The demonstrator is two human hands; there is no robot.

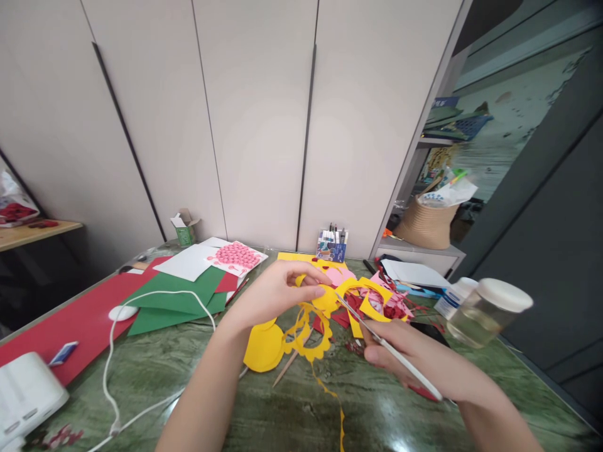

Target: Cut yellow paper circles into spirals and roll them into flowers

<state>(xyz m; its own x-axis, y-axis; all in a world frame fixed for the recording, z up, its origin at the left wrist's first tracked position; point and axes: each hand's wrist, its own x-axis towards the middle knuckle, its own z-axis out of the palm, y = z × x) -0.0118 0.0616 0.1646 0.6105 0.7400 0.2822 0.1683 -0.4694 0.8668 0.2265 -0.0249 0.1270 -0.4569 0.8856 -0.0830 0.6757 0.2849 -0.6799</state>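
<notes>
My left hand point(282, 285) pinches a small yellow paper piece point(326, 302) between thumb and fingers, above the table. My right hand point(400, 351) is closed around a slim white-handled cutting tool point(409, 365). Its thin grey blade points up and left, with the tip at the yellow paper's right edge; whether it is a knife or scissors I cannot tell. Below my left hand lie a scalloped yellow paper ring point(325, 345) and a yellow paper disc point(264, 350). From the ring area a thin jagged yellow strip point(342, 414) trails down toward the front.
Yellow frame-like offcuts point(377, 292) and red and pink scraps point(396, 307) lie beyond my right hand. To the right stands a lidded jar point(487, 320). Green sheets point(183, 298), red paper point(94, 314) and a white cable point(113, 351) cover the left. A wooden stick point(285, 370) lies in front.
</notes>
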